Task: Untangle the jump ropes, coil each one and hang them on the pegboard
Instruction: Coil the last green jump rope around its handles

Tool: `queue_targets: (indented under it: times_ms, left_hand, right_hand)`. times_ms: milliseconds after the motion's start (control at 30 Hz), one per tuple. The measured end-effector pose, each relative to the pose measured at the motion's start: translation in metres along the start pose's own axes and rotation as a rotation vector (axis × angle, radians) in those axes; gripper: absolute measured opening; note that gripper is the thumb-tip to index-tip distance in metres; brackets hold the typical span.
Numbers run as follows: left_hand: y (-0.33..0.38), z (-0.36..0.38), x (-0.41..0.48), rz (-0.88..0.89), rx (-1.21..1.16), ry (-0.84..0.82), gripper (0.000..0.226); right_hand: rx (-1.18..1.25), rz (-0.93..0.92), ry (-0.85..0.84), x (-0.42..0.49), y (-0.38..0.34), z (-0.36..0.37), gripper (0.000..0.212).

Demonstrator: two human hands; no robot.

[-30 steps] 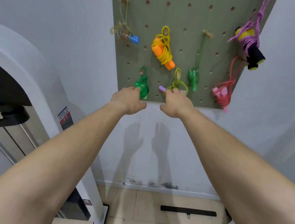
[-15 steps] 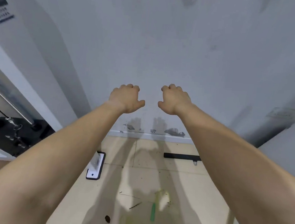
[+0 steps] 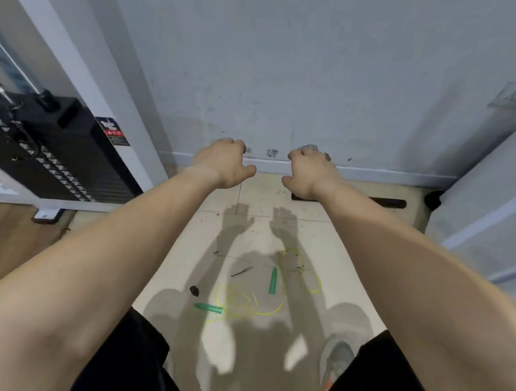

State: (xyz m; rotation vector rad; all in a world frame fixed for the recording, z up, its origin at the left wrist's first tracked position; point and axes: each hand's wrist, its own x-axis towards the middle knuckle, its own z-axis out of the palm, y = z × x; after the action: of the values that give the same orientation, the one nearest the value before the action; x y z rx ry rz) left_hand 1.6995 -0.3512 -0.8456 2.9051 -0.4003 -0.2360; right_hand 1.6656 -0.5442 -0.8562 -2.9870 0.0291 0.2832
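Head view. Looks down along two bare forearms toward the floor and the foot of a wall. Left hand [image 3: 223, 164] and right hand [image 3: 310, 173] held out side by side and apart, backs up, fingers loosely curled, thumbs turned inward; nothing grasped in either.

On pale floor tiles [image 3: 182, 266]: jump rope [image 3: 235, 301], thin yellow-green cord in loose overlapping loops, uncoiled. One green handle [image 3: 273, 280] near the middle, pointing toward the wall; second green handle [image 3: 209, 308] at lower left, lying crosswise. Well clear of both hands, untouched. Shadows of arms and hands across the same tiles. Small dark speck [image 3: 194, 290] just left of the cord; fine debris scattered nearer the wall.

Ahead: grey wall [image 3: 292, 73], scuffed near the bottom, pale skirting [image 3: 377, 174] along its base. Flat black bar [image 3: 387, 203] on the floor near the skirting, partly behind the right wrist.

Left: white machine frame [image 3: 90, 65], black weight stack [image 3: 51, 152] with a small label [image 3: 114, 133]; wood-toned flooring [image 3: 6, 235] beyond the tile edge.

Right: pale panel [image 3: 493, 200] standing out from the wall.

Bottom edge: black shorts [image 3: 130, 355], one grey shoe [image 3: 335, 364] with an orange mark.
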Motion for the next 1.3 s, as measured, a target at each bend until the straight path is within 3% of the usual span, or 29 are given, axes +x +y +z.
queue_targets:
  times_ms: [233, 433, 667, 833, 1033, 1200, 1300]
  left_hand:
    - [-0.024, 0.097, -0.063, -0.040, -0.040, -0.109, 0.053]
    - [-0.068, 0.226, -0.072, -0.128, -0.128, -0.323, 0.040]
    - [-0.114, 0.362, -0.079, -0.212, -0.057, -0.630, 0.048]
    - [-0.137, 0.426, -0.070, -0.178, 0.119, -0.654, 0.053]
    - [-0.164, 0.469, -0.068, -0.096, 0.167, -0.603, 0.031]
    - [-0.174, 0.470, -0.058, -0.116, -0.030, -0.698, 0.027]
    - [-0.168, 0.446, -0.047, -0.163, -0.231, -0.693, 0.022]
  right_hand:
    - [0.050, 0.004, -0.079, -0.051, -0.007, 0.092, 0.057]
    - [0.139, 0.050, -0.309, -0.041, 0.005, 0.221, 0.044]
    - [0.234, 0.113, -0.540, -0.019, 0.023, 0.356, 0.045]
    - [0.272, 0.229, -0.510, 0.010, 0.031, 0.421, 0.051]
    - [0.257, 0.332, -0.479, 0.030, 0.035, 0.466, 0.040]
    - [0.363, 0.308, -0.412, 0.028, 0.036, 0.481, 0.028]
    - [0.564, 0.357, -0.388, 0.022, 0.033, 0.456, 0.026]
